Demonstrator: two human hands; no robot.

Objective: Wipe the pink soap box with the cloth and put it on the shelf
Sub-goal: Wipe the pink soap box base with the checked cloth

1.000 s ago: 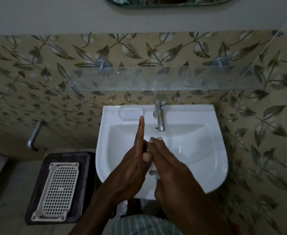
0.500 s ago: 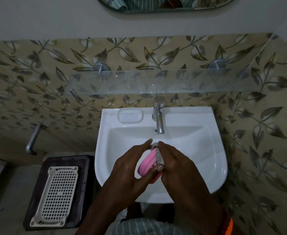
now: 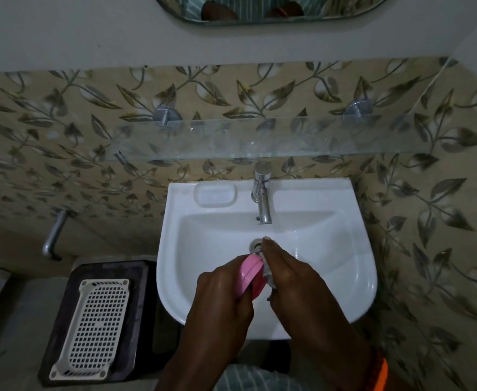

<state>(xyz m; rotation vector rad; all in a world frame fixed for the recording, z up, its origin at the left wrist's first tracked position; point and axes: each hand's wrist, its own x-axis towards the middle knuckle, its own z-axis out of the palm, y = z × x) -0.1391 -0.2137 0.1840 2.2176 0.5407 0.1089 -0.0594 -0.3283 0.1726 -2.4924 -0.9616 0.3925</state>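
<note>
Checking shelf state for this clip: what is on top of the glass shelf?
Nothing visible sits on the glass shelf; only wall tiles show through it. The pink soap box is over the sink.

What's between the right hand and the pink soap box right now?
In the head view, the cloth lies between them: the right hand presses it against the soap box, which the left hand grips over the sink.

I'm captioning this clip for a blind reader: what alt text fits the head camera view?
Over a white ceramic washbasin, a person's left hand grips a pink plastic soap box while the right hand presses a small pale cloth against it. An unloaded clear glass shelf spans the leaf-patterned wall above the chrome tap.
</note>
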